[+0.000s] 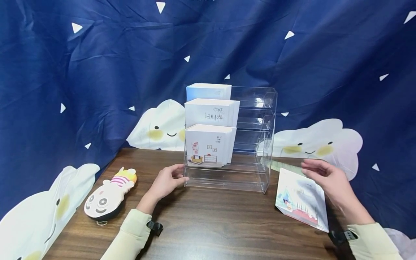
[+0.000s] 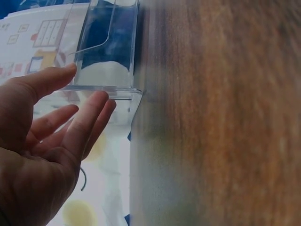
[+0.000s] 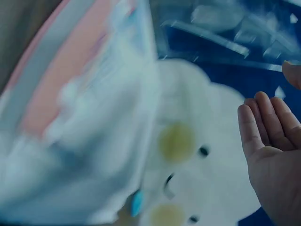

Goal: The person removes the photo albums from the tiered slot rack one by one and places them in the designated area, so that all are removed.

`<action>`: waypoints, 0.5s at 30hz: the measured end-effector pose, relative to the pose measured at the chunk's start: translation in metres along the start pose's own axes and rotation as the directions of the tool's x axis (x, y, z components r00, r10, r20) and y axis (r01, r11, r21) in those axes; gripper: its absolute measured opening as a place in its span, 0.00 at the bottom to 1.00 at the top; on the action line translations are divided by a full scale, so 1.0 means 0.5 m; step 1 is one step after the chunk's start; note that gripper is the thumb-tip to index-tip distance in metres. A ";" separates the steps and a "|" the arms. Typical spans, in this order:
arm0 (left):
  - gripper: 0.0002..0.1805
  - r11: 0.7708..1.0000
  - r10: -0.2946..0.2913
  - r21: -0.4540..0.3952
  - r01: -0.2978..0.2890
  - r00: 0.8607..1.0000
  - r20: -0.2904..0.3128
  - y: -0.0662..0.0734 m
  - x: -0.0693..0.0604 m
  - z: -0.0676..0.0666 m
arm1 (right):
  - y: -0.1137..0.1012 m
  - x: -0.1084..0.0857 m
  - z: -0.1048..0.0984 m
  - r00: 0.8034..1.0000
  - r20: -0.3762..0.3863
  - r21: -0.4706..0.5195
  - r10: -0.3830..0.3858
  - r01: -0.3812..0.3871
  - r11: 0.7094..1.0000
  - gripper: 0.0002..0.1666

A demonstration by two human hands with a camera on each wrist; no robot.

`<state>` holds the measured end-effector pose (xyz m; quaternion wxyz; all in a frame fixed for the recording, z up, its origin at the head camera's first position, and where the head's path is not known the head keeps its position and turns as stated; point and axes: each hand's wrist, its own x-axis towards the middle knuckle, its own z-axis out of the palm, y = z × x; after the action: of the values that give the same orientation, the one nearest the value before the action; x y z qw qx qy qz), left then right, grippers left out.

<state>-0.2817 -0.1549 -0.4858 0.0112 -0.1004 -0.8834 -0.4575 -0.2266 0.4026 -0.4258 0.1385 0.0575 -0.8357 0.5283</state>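
Observation:
A clear tiered display rack (image 1: 240, 177) stands mid-table, with white booklets (image 1: 208, 148) filling the left part of its upper tiers. At the rack's lower left corner my left hand (image 1: 167, 180) pinches the side panel. In the left wrist view, the thumb (image 2: 56, 77) lies on one side of the panel and the fingers on the other. To the right lie white illustrated booklets (image 1: 300, 196) with a tent picture on the cover. Over their upper right edge hovers my right hand (image 1: 326, 178), holding nothing. Its fingers (image 3: 270, 117) are straight in the right wrist view, apart from the booklets.
On the left of the wooden table (image 1: 208, 220) lies a cartoon plush toy (image 1: 110, 195). A pale green ruler-like strip (image 1: 286, 167) sits behind the booklets on the right. Behind the table hangs a blue cloth (image 1: 130, 54) with clouds and white triangles.

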 end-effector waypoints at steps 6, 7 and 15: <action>0.30 1.000 0.013 -0.013 -0.013 1.000 0.003 0.000 0.001 0.005 | -0.081 0.018 0.046 0.998 0.023 -0.093 -0.066 0.068 0.993 0.22; 0.30 1.000 0.012 -0.016 -0.012 1.000 0.004 0.001 0.001 0.006 | -0.092 0.022 0.055 0.997 0.030 -0.090 -0.073 0.076 0.993 0.22; 0.30 1.000 0.014 -0.016 -0.014 1.000 -0.001 0.002 -0.003 0.000 | -0.163 0.068 0.142 0.994 0.071 -0.002 -0.088 0.088 0.996 0.27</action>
<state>-0.2798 -0.1543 -0.4850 0.0141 -0.1065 -0.8789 -0.4647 -0.2516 0.3048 -0.3737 0.1319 0.1126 -0.8380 0.5173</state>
